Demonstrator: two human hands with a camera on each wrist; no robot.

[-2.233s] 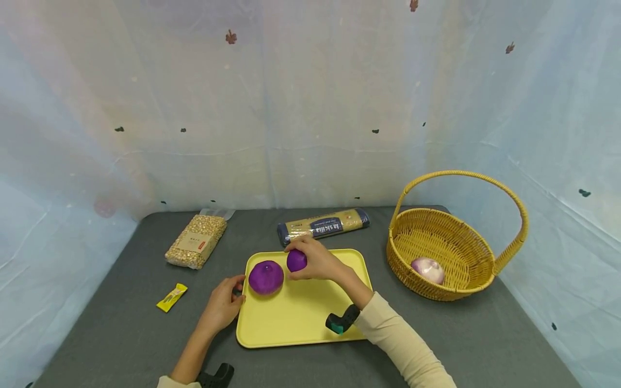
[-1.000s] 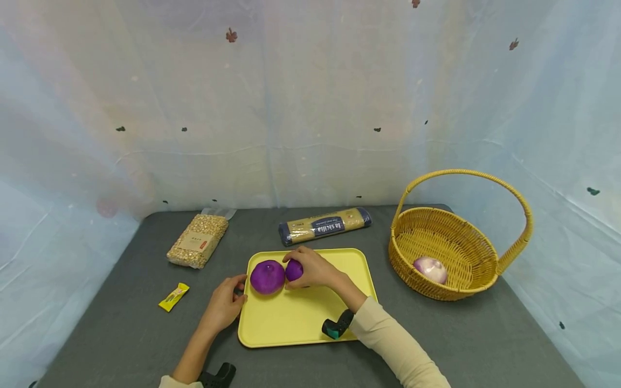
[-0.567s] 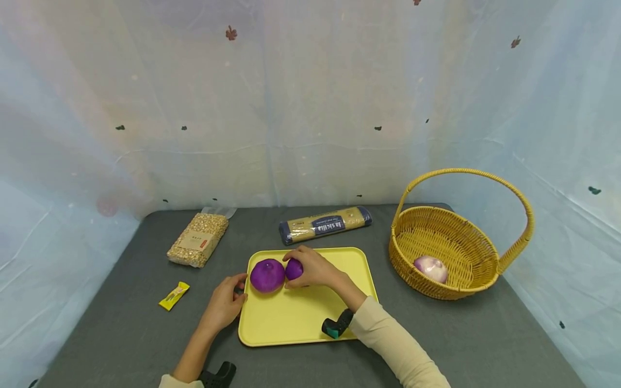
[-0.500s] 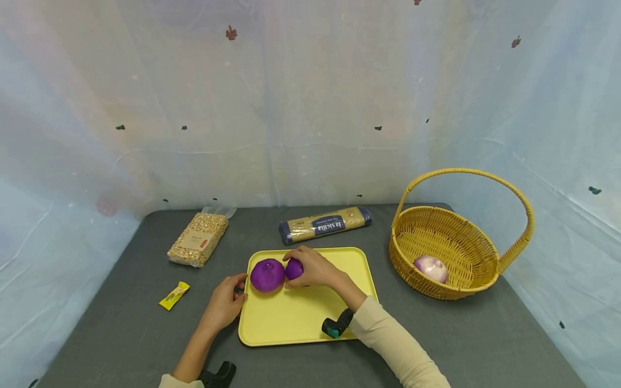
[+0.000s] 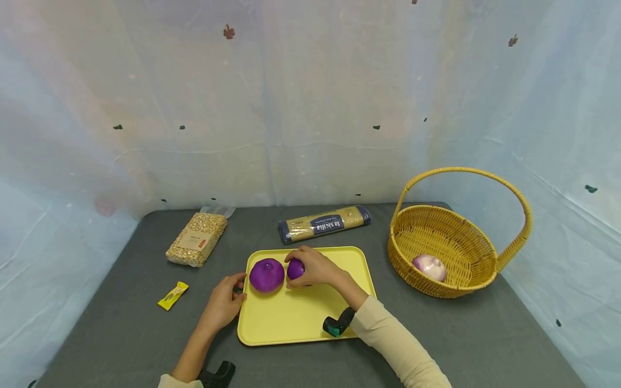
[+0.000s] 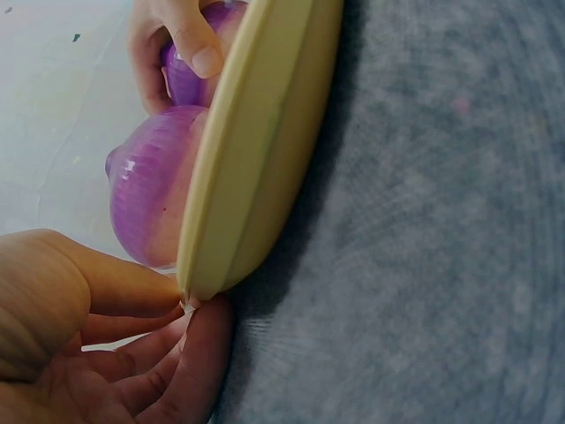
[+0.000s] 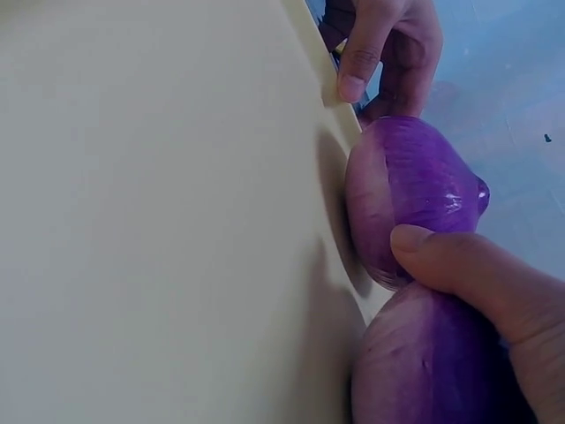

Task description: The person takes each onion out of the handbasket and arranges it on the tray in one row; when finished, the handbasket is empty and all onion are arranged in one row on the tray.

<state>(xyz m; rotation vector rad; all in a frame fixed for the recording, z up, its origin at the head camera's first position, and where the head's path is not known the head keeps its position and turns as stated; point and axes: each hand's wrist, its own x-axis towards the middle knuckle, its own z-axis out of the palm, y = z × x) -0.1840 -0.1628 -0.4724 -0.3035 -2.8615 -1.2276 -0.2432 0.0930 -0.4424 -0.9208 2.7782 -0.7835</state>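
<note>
A yellow tray [image 5: 291, 320] lies on the grey table. My left hand [image 5: 223, 303] pinches its left rim; the left wrist view shows the thumb above and fingers below the tray edge [image 6: 231, 185]. Toward the tray's far left corner sits a large purple onion [image 5: 266, 275], its stem end up, also plain in the right wrist view as a glossy onion [image 7: 419, 185]. Just right of it, a second onion [image 5: 295, 269] is held by my right hand [image 5: 314, 268], which covers part of it. The right thumb [image 7: 459, 265] reaches the gap between the onions.
A wicker basket [image 5: 402, 269] with a tall handle stands at right, holding a pale purple-white onion [image 5: 429, 267]. Behind the tray lies a pasta packet [image 5: 324, 224]. A bag of grains or beans [image 5: 197, 240] and a small yellow packet [image 5: 173, 296] lie at left.
My right hand has lowered the second onion onto the tray beside the large one, then shifted it very slightly right. My left hand has stayed at the tray's rim.
</note>
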